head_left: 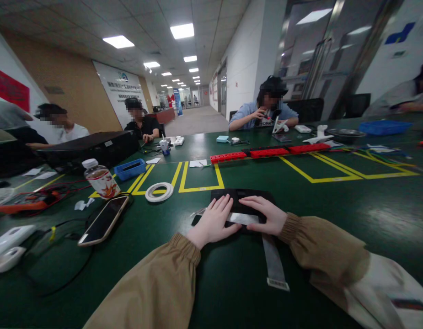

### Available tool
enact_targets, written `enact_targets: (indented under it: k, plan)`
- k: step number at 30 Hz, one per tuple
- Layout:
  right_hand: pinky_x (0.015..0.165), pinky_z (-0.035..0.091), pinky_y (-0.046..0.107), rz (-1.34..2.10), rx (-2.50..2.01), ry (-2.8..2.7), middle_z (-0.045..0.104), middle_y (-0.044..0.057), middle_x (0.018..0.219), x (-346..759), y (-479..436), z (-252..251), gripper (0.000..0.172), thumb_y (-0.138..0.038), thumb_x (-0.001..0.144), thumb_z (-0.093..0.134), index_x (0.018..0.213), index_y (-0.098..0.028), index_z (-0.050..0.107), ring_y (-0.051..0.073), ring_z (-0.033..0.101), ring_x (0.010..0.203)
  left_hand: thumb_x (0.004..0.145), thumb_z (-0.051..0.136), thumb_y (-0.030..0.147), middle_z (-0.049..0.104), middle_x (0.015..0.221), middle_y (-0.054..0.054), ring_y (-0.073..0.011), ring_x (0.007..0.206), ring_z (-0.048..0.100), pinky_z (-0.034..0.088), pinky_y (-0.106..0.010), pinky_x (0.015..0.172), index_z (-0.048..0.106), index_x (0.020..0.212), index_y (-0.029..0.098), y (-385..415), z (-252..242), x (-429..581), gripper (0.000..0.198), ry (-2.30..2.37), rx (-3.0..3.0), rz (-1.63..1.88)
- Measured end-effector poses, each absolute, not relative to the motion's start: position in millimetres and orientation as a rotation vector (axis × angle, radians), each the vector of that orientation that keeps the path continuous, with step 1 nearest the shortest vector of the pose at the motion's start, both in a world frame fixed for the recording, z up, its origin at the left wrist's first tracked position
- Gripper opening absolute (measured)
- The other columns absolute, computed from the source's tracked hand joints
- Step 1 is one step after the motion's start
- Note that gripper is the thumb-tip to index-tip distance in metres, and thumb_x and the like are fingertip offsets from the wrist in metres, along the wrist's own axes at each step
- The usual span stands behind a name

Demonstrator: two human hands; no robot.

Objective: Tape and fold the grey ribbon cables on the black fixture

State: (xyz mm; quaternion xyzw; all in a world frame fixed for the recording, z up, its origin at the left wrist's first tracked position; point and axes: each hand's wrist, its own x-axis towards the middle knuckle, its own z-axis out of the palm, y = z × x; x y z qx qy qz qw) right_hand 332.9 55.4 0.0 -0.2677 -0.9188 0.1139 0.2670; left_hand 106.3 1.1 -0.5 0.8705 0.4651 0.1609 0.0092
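Observation:
A flat black item [247, 195], its exact kind unclear, lies on the green table in front of me. Across it runs a silver-grey flat ribbon cable [243, 219], which bends at the right and hangs toward me, its end resting on the table. My left hand [211, 222] lies flat with fingers stretched out over the left part of the black item and the cable. On the other side, my right hand [269, 214] has its thumb and fingers apart, resting on the item and at the cable's edge. A small dark piece beside my left hand is partly hidden.
A roll of white tape [159, 192], a phone [104, 220], a drink bottle [100, 178] and a blue tray [130, 170] stand to the left. Red power strips [269, 152] run across the table beyond yellow tape outlines. Several people sit around the table.

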Motion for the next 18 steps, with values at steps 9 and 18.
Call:
enact_targets:
  k: [9, 18]
  plan:
    - [0.104, 0.03, 0.049, 0.21, -0.849, -2.661, 0.04, 0.016, 0.138, 327.6, 55.9, -7.4, 0.09, -0.062, 0.065, 0.066, 0.136, -0.014, 0.041, 0.032, 0.036, 0.126, 0.087, 0.027, 0.064, 0.019, 0.15, -0.016, -0.0263, 0.139, 0.016, 0.016, -0.043, 0.112, 0.02, 0.143, 0.007, -4.6, 1.6, 107.9, 0.08, 1.527, 2.752, 0.411]
    - [0.109, 0.02, 0.051, 0.057, -1.021, -2.834, 0.017, 0.012, 0.149, 326.4, 47.0, -6.5, 0.085, -0.064, 0.081, 0.044, 0.145, -0.014, 0.019, 0.03, 0.018, 0.136, 0.083, 0.028, 0.069, 0.031, 0.144, -0.02, -0.043, 0.131, 0.026, 0.011, -0.067, 0.101, 0.029, 0.142, 0.018, -37.7, -7.8, 123.9, 0.078, 2.114, 2.589, 0.409]
